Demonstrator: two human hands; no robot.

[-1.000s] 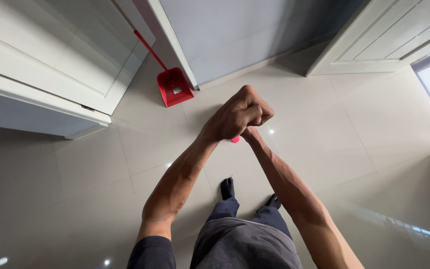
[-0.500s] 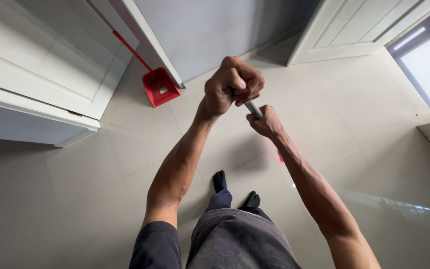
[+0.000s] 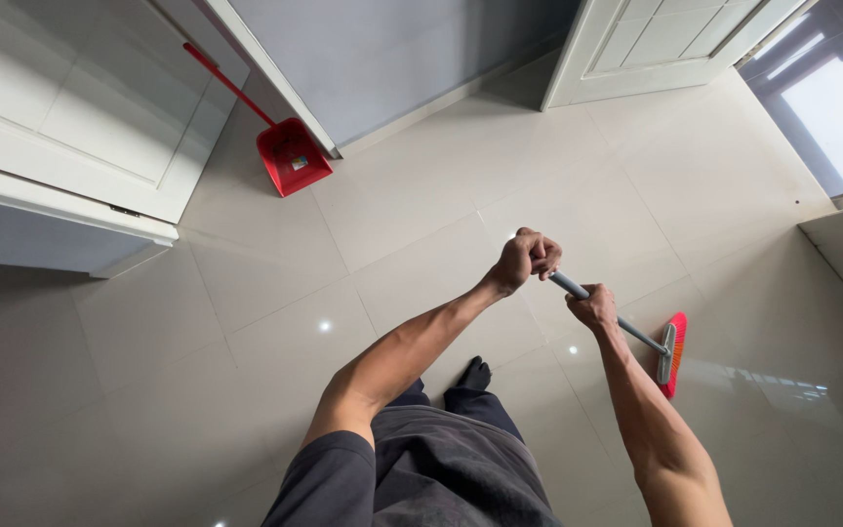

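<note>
Left hand (image 3: 527, 259) and right hand (image 3: 593, 306) both clamped on the grey broom handle (image 3: 617, 320), left above right. Red broom head (image 3: 672, 353) rests on the tiled floor (image 3: 421, 224) (right of the feet). Red dustpan (image 3: 292, 156) stands well apart.

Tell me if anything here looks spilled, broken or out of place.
Nothing stands out. The left hand and right hand grip the grey handle of a red broom whose head rests on the glossy tile floor. A red dustpan leans upright by the door frame. No spill or damage shows.
</note>
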